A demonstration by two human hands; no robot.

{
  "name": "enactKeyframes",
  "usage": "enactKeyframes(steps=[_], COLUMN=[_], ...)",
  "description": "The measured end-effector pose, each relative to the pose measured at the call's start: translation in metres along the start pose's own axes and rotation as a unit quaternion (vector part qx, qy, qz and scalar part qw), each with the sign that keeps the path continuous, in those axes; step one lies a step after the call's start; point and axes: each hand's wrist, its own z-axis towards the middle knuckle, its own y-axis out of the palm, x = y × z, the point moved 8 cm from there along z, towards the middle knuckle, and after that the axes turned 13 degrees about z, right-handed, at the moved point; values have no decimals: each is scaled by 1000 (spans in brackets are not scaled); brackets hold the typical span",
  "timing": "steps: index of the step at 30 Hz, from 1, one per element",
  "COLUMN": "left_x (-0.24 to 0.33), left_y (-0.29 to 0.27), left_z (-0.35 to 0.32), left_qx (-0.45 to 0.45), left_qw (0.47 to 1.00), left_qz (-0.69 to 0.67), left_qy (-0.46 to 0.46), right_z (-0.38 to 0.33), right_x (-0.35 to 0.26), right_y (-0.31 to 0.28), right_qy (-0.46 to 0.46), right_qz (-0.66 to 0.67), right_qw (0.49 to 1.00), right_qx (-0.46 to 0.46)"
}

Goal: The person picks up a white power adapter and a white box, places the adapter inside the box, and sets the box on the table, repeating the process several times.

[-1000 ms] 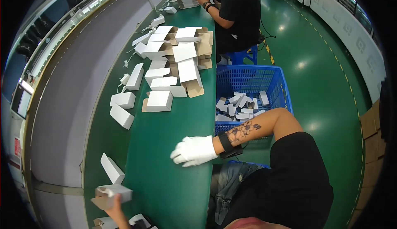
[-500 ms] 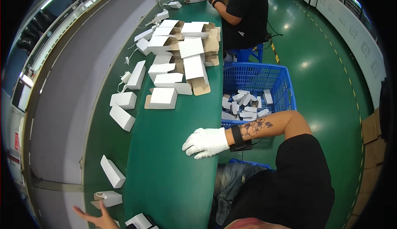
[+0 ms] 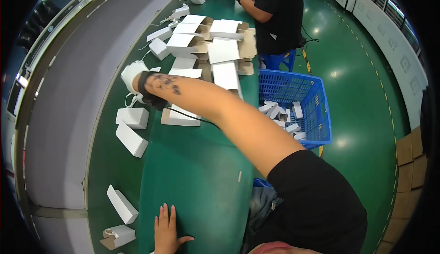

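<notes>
My right hand [image 3: 132, 74], in a white glove, reaches across to the far-left side of the green table. It lies over a white adapter and box there. Its fingers are hidden, so I cannot tell whether it grips either. A white cable [image 3: 133, 100] shows just below the glove. Two white boxes [image 3: 132, 117] [image 3: 131, 139] lie next to it. My bare left hand [image 3: 167, 231] rests palm down on the near table, fingers stretched and holding nothing. Left of it are a tilted white box [image 3: 123, 205] and an open-flapped box [image 3: 120, 236] with something white inside.
White boxes with brown flaps [image 3: 223, 51] are piled mid-table, partly behind my right forearm. A blue basket [image 3: 316, 116] of small white boxes stands right of the table [image 3: 197, 176]. A co-worker [image 3: 279, 15] handles boxes at the far end. A thin pale strip [image 3: 239, 176] lies near the edge.
My right hand has moved from the table's right edge to the far-left row, its arm now crossing the table. My left hand has moved right, from beside the open-flapped box onto the table.
</notes>
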Motion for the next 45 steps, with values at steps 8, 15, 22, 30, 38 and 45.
enactKeyframes(steps=[8,15,22,30,38,45], left_x=[-5,-12,-8,-10,-33,-24], left_y=[4,40,36,24,18,-92], left_z=[14,26,33,33,32,62], left_qx=[-30,-18,-26,-42,-15,224], left_qw=[999,1000,999,999,1000,376], left_qz=[-42,3,29,19,-10,-898], left_qy=[0,-17,-25,-19,11,-47], right_z=[96,120,121,93,-14,-245], right_x=[66,75,57,32,-42,-108], right_y=[85,174,187,102,-67,-86], right_qy=[155,129,17,58,-109,-256], right_qz=[-39,-6,11,59,238,196], right_qw=[979,959,964,992,961,946], right_qx=[-129,-254,-265,-94,85,7])
